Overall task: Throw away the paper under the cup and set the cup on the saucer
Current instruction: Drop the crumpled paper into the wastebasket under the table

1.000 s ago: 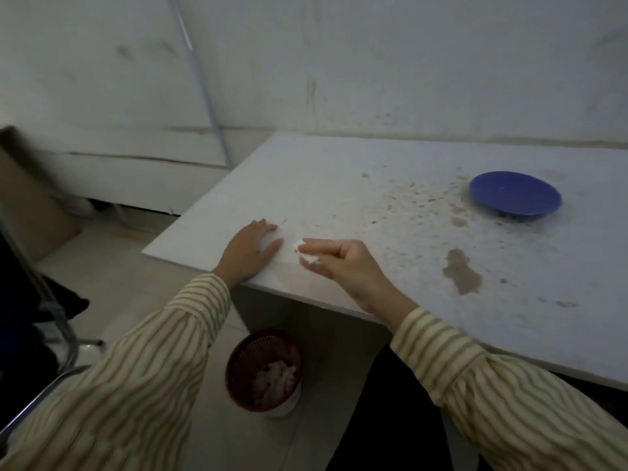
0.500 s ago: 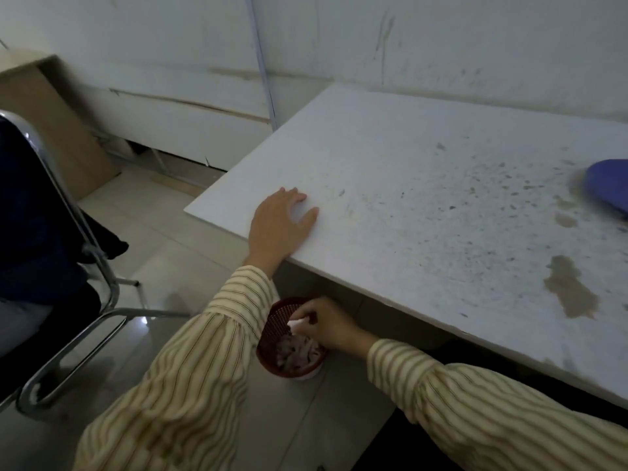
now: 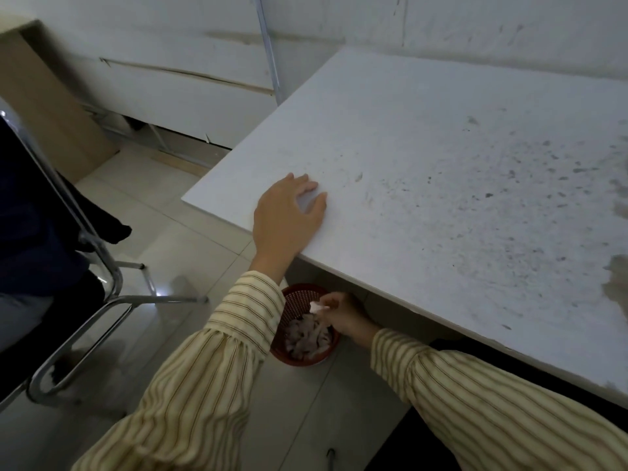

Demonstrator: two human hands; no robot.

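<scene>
My right hand (image 3: 343, 314) is below the table edge, directly over the red mesh wastebasket (image 3: 299, 355), pinching a small white piece of paper (image 3: 316, 306) between fingertips. The basket holds several crumpled paper scraps. My left hand (image 3: 289, 215) lies flat on the white table (image 3: 441, 198) near its front left corner, fingers spread, holding nothing. Neither the cup nor the blue saucer is in view.
A metal-framed chair (image 3: 102, 283) with dark clothing stands on the tiled floor to the left. A brown cardboard box (image 3: 44, 107) leans by the wall at far left. The table's right part carries dark specks and a brown stain (image 3: 616, 277).
My right hand went from the tabletop down under the table edge to the wastebasket with the paper. My view swung left and down, so the blue saucer left the frame. The left hand stayed put.
</scene>
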